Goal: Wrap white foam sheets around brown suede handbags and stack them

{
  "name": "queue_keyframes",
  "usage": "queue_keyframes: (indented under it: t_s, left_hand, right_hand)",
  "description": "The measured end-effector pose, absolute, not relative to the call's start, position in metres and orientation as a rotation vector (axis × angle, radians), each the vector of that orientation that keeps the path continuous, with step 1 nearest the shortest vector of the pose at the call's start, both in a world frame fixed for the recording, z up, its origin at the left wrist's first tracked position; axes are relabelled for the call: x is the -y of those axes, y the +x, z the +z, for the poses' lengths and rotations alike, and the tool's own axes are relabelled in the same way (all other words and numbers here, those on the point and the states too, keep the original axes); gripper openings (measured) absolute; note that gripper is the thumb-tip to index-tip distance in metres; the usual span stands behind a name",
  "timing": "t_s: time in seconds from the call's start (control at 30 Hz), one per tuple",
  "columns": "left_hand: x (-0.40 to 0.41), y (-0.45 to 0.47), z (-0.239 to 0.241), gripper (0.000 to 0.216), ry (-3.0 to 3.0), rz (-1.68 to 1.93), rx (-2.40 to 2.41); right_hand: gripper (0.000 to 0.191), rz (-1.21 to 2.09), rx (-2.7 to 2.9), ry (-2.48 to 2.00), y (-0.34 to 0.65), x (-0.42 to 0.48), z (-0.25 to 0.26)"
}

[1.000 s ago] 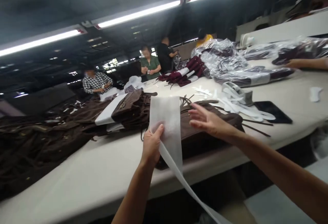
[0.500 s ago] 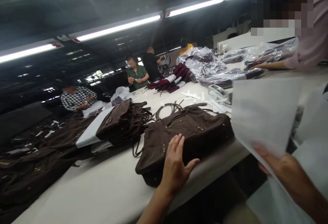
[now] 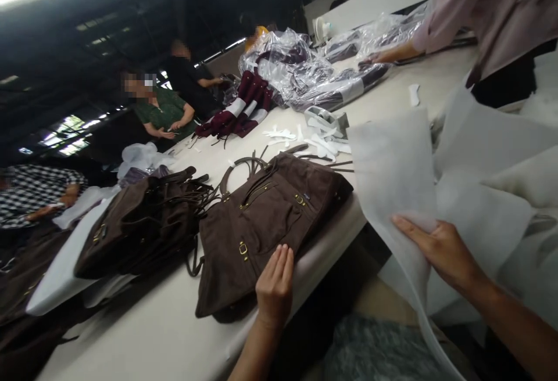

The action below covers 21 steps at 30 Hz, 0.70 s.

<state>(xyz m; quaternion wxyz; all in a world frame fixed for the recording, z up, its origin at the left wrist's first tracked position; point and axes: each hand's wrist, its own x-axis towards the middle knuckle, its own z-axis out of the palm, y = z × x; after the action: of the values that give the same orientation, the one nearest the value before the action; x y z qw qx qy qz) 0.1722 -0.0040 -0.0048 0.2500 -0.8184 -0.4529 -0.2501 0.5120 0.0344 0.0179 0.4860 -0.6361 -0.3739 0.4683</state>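
Observation:
My left hand [image 3: 274,285] lies flat with fingers together and stretched out on the near edge of a brown suede handbag [image 3: 261,218] that rests on the white table [image 3: 152,334]. My right hand [image 3: 436,250] is off to the right of the table, its fingers closed on a sheet of white foam wrap [image 3: 392,166] held up in the air. More white foam sheets [image 3: 492,195] pile behind that hand.
A second brown bag [image 3: 139,224] lies left of mine on white foam. Maroon bags [image 3: 239,111], bags in clear plastic [image 3: 305,73], a tape dispenser [image 3: 325,121] and white paper scraps sit farther along. Other people work at the far side; a person in pink [image 3: 492,15] stands at right.
The white foam sheet passed from my left hand to my right and swung off to the right. My left hand dropped onto the brown bag. The view tilted down and right.

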Motion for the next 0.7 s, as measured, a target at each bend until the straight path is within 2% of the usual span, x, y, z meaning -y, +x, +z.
queue_keyframes:
  t_s: [0.2, 0.3, 0.37, 0.47, 0.7]
  left_hand:
    - [0.000, 0.183, 0.022, 0.030, -2.455, -0.238, 1.536]
    - [-0.011, 0.196, 0.042, 0.047, -2.471, -0.018, 1.567]
    - [-0.021, 0.206, 0.050, 0.061, -2.463, 0.171, 1.590]
    - [-0.033, 0.217, 0.055, 0.069, -2.421, 0.396, 1.635]
    - [-0.040, 0.214, 0.069, 0.102, -2.595, 0.581, 1.826]
  right_hand:
    - [0.049, 1.507, 1.067, -1.154, 0.458, -0.062, 0.054]
    - [0.049, 1.441, 1.223, -0.956, 0.429, -0.087, 0.066]
    - [0.048, 1.318, 1.242, -0.970, 0.416, -0.102, 0.063]
    - [0.046, 1.178, 1.220, -1.081, 0.413, -0.111, 0.049]
    - [0.045, 1.073, 1.050, -1.236, 0.456, -0.098, 0.036]
